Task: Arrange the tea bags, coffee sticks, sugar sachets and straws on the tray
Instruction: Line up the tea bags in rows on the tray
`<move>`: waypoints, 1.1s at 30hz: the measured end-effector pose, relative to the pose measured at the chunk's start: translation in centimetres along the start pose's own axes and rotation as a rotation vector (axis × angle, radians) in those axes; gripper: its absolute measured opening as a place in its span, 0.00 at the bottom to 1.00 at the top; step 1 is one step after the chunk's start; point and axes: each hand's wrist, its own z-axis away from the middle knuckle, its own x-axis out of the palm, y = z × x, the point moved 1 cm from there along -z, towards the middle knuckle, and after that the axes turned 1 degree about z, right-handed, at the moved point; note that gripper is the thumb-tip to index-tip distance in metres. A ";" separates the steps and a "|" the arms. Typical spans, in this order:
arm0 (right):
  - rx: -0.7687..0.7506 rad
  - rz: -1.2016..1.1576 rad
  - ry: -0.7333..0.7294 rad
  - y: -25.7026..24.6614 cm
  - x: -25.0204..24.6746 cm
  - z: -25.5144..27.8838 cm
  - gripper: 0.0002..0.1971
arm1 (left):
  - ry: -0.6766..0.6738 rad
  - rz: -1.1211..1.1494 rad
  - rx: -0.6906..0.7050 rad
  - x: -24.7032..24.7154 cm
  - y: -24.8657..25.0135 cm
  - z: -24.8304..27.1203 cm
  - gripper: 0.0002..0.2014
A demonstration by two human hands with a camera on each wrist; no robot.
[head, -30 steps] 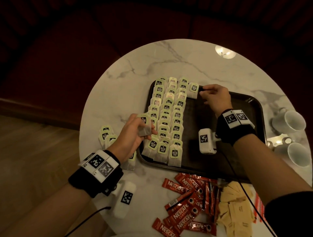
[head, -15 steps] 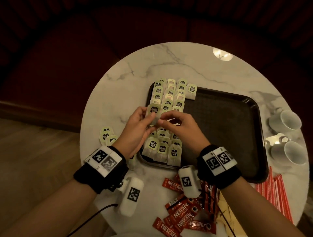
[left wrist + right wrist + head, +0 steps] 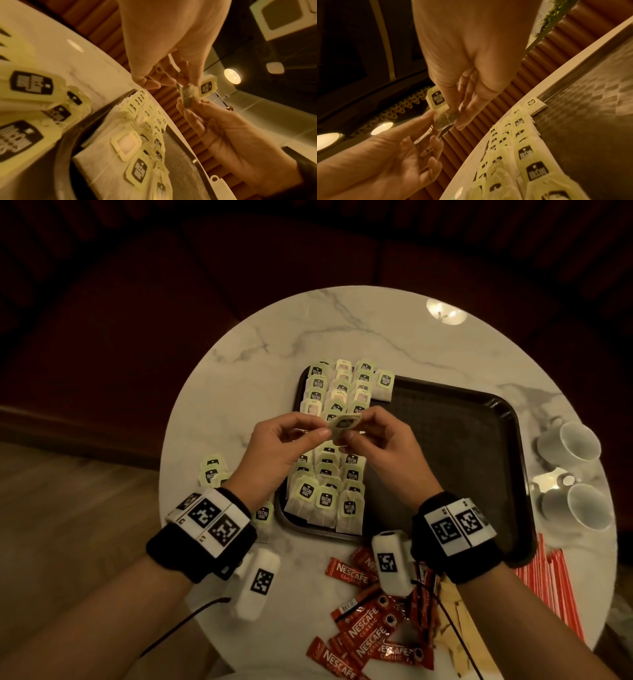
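Note:
Both hands hold one tea bag (image 3: pixel 344 423) above the rows of tea bags (image 3: pixel 325 484) that fill the left part of the black tray (image 3: pixel 462 457). My left hand (image 3: pixel 325 429) pinches its left side and my right hand (image 3: pixel 352 429) pinches its right side. The left wrist view shows the bag (image 3: pixel 187 94) with its green tag (image 3: pixel 207 86) sticking out between the fingertips. In the right wrist view the bag (image 3: pixel 443 119) hangs below the tag (image 3: pixel 436 99). One tea bag (image 3: pixel 384 385) lies alone at the tray's far edge. Coffee sticks (image 3: pixel 363 635), sugar sachets (image 3: pixel 455 628) and straws (image 3: pixel 555 583) lie on the table.
Loose tea bags (image 3: pixel 212 470) lie on the round marble table (image 3: pixel 342 330) left of the tray. Two white cups (image 3: pixel 572 443) (image 3: pixel 582 505) lie at the right edge. The tray's right part is bare. A dark red bench runs behind the table.
My right hand came back from the tray's far edge, leaving a tea bag there, and joined my left hand on its tea bag. Both hands have since lifted it slightly.

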 end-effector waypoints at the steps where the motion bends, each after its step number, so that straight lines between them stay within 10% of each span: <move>1: -0.004 -0.013 0.009 -0.1 -0.1 0.1 0.07 | 0.003 -0.010 0.001 0.2 -0.1 -0.1 0.05; 16: 0.263 -0.054 0.442 5.7 -6.1 -4.8 0.06 | 0.169 -0.329 -0.086 -5.0 -2.5 0.2 0.05; 25: 0.339 0.235 0.458 7.8 -6.4 -8.0 0.06 | 0.228 -0.856 -0.264 -9.0 -3.8 1.0 0.14; 33: 0.376 0.342 0.464 7.6 -6.4 -8.7 0.10 | 0.233 -0.851 -0.361 -10.7 -5.5 1.9 0.24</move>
